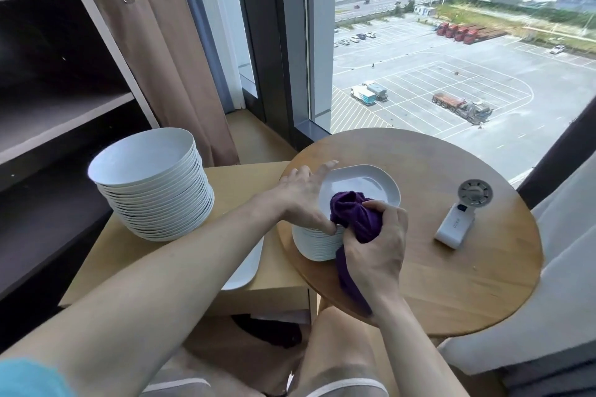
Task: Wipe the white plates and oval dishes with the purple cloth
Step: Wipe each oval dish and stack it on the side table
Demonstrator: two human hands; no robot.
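Observation:
A stack of white oval dishes (317, 245) stands on the round wooden table (451, 267). On the top oval dish (364, 182) lies the bunched purple cloth (351, 213), which my right hand (377, 248) grips at the dish's near edge; a tail of cloth hangs under my wrist. My left hand (304, 200) rests on the dish's left rim, fingers stretched out and thumb on the near rim. A tall stack of round white plates (151, 184) stands on the square side table (225, 190) to the left. One more white dish (245, 271) lies there, partly hidden by my left forearm.
A small white hand-held fan (458, 219) lies on the round table's right side. Dark shelving (48, 106) and a brown curtain (167, 74) stand at left. A large window is behind the tables, a pale curtain at right. My knees are below the table edge.

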